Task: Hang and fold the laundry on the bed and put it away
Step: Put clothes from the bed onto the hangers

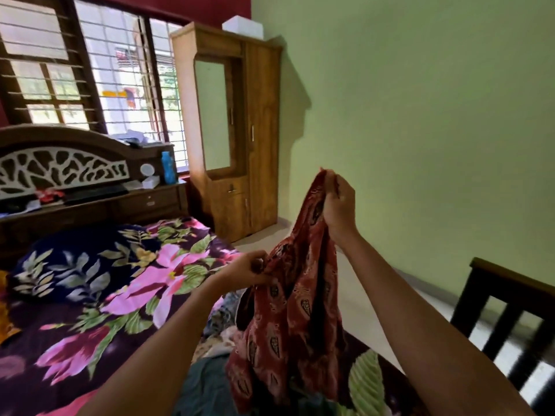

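A red patterned garment (295, 310) hangs in the air over the near part of the bed (90, 340). My right hand (338, 202) grips its top edge, raised high. Lower and to the left, my left hand (249, 270) pinches another edge of the same cloth. The garment's bottom trails onto a heap of other laundry (216, 364), grey, teal and printed pieces, lying on the floral bedsheet. The lower part of that heap is hidden behind my left arm and the red cloth.
A dark blue floral pillow (75, 265) lies near the carved headboard (57, 166). A wooden wardrobe (237, 130) with a mirror stands in the corner by the barred window. A dark wooden footboard (510, 322) rises at the right. Tiled floor runs along the green wall.
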A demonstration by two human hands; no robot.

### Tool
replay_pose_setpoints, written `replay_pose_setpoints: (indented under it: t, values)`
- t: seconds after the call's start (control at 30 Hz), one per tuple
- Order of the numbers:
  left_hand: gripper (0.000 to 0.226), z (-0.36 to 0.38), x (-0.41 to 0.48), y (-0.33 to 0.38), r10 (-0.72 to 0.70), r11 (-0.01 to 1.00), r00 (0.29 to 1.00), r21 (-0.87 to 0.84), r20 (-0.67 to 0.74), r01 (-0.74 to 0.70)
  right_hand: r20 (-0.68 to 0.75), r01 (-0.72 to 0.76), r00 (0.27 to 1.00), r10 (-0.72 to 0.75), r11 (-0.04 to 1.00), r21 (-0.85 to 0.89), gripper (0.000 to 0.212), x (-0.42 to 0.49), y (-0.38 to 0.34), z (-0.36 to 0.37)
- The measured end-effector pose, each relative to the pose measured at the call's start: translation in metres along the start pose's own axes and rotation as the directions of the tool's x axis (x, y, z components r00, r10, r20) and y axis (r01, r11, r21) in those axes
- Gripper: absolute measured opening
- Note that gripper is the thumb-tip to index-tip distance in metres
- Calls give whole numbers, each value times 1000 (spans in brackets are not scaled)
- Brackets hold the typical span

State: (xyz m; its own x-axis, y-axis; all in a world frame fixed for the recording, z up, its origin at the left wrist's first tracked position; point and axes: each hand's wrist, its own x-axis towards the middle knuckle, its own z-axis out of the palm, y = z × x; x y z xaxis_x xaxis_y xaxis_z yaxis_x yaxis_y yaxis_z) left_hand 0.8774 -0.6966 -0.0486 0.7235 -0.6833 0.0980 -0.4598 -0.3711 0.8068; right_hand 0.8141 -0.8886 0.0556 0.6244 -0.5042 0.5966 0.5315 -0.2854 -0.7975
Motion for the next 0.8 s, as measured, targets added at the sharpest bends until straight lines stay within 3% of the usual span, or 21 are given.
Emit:
replay_pose_setpoints:
  t: [0.07, 0.13, 0.2, 0.23, 0.3, 0.33, 0.4, 0.43, 0.53, 0.67, 0.73, 0.8]
  values:
    - [26, 3, 6, 10, 21, 1000, 1000, 2, -18, -21, -37, -140, 988, 148, 976, 165, 34, 9, 1, -20]
    - [33, 5, 14, 26, 98, 994, 992, 59, -84, -93, 36, -172, 985, 168, 970, 171, 26, 9, 2, -35]
    - [28, 6, 22, 47, 184, 978, 969, 131, -162, -164, 244, -64, 967, 69, 997, -31, 10, 0, 2, -43]
    - [25, 5, 28, 57, 228, 968, 955, 154, -188, -200, 393, -12, 917, 69, 989, -145, 7, -6, 1, -46]
    - [19, 4, 38, 74, 315, 944, 916, 183, -248, -275, 612, 99, 774, 160, 925, -367, 35, -10, 8, -49]
    - [20, 4, 42, 82, 346, 935, 891, 180, -292, -304, 669, 149, 712, 214, 885, -442, 40, -9, 12, -49]
    - [23, -1, 46, 94, 359, 933, 864, 155, -353, -325, 709, 205, 670, 220, 863, -461, 20, -6, 15, -49]
    - [24, -4, 47, 97, 354, 935, 871, 155, -340, -319, 693, 203, 696, 190, 873, -443, 9, -4, 16, -50]
    - [26, -11, 43, 94, 288, 937, 944, 254, -164, -242, 586, 196, 806, 86, 895, -401, 17, 7, 16, -56]
    - [15, -13, 42, 71, 73, 929, 994, 369, -81, -38, 491, 178, 870, 45, 901, -397, 10, 17, 14, -61]
    - [19, -11, 38, 66, -53, 985, 998, 160, -45, 59, 428, 163, 903, 32, 896, -412, 9, 21, 16, -63]
    - [41, -9, 34, 60, -67, 992, 998, -103, 7, 67, 367, 152, 930, 19, 889, -432, 11, 25, 19, -66]
